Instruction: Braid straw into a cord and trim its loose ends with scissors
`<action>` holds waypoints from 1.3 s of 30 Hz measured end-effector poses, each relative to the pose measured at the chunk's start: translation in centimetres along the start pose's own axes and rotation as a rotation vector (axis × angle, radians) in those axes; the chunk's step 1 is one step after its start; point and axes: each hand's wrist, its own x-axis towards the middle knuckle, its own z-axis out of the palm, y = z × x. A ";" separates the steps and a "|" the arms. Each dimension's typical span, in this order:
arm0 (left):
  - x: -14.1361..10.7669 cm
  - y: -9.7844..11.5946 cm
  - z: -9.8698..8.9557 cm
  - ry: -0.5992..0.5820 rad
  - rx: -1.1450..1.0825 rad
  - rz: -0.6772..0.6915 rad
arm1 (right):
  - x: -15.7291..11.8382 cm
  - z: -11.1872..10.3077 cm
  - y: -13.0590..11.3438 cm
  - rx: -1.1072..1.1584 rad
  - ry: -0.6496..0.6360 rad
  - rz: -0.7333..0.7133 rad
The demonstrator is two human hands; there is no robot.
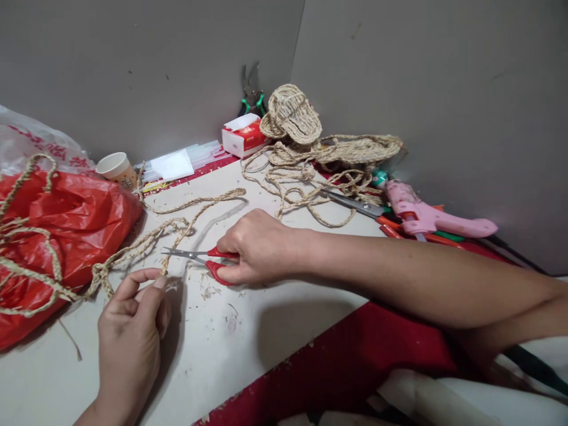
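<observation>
Between the thumb and index finger of my left hand point(135, 316) is pinched the end of a braided straw rope point(176, 241). From there the rope runs up and away across the white board. My right hand point(261, 248) has its fingers through the handles of small red-handled scissors point(213, 259). The scissor blades point left, slightly parted, and lie at the rope just above my left fingertips; whether they touch it I cannot tell. Small straw scraps point(210, 287) lie on the board under the scissors.
On the left, a red plastic bag point(102, 219) has more rope over it. Behind are a paper cup point(116, 168), a tissue pack point(244, 135) and pruning shears point(252, 97). Coiled rope point(295, 115), larger scissors point(355, 203) and a pink glue gun point(426, 216) lie at the right back, against grey walls.
</observation>
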 end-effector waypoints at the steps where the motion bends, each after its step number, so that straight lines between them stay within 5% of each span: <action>1: 0.0 0.1 0.0 -0.012 -0.055 -0.027 | 0.0 0.1 0.2 -0.029 0.009 -0.002; 18: -0.4 1.3 0.6 -0.159 -0.345 -0.260 | 0.2 0.5 0.4 -0.163 0.004 -0.032; 30: -0.4 1.4 0.8 -0.157 -0.380 -0.258 | 0.4 -0.1 0.1 -0.161 -0.101 -0.042; 39: -0.2 0.8 0.4 -0.168 -0.320 -0.217 | 0.5 0.1 0.6 -0.095 -0.006 -0.005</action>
